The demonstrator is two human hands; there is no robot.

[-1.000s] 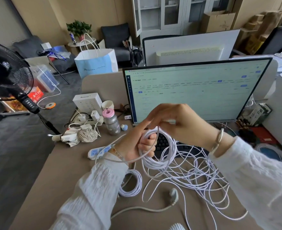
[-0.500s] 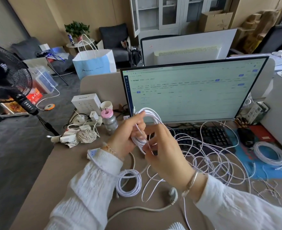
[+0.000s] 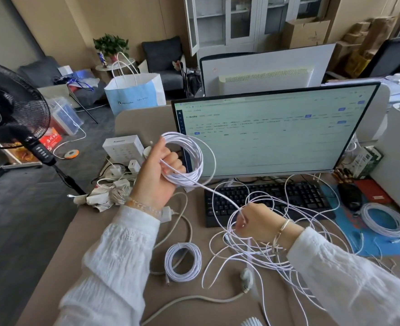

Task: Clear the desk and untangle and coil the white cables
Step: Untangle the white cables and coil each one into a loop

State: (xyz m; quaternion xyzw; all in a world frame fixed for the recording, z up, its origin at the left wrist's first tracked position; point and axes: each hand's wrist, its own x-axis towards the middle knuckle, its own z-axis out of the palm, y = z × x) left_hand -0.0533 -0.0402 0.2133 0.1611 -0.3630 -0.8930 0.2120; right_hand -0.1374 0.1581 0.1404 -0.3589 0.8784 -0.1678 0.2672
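Up in front of the monitor (image 3: 276, 130), the left hand (image 3: 157, 175) grips a white cable coil (image 3: 189, 158). Its free strand runs down to the right hand (image 3: 256, 223), closed on it above the loose tangle (image 3: 260, 250) on the worktop (image 3: 104, 234). Which strands join is unclear; 2 finished coils (image 3: 182, 261) lie apart.

Bare desk (image 3: 60, 262) lies open at the near left, while loose white cable (image 3: 260, 252) sprawls across the keyboard (image 3: 288, 196), a finished coil (image 3: 183, 261) sits centre, and crumpled clutter (image 3: 109, 194) crowds the far left.
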